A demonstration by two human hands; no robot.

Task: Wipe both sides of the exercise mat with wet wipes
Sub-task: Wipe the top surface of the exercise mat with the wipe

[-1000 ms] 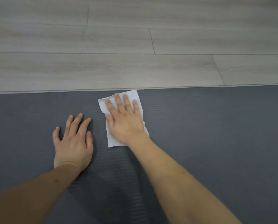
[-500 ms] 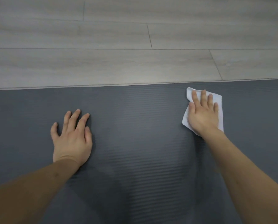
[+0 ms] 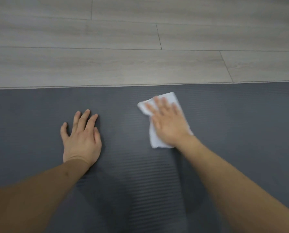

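Grey plank floor [image 3: 106, 64], upper frame; mat [image 3: 241, 132] below. Right hand [image 3: 169, 125], fingers flat, presses wipe [image 3: 154, 140]; left hand [image 3: 81, 138] spread, bracing. Wiping under way; underside judged outstanding

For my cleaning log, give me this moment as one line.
step: wiping mat top | right hand: flat on wipe, blurred | left hand: flat on mat | floor beyond

Mat [image 3: 39, 115] dark grey, fine ribbed lines — wipe [image 3: 169, 98] white — floor [image 3: 106, 64] pale grey wood-grain planks.
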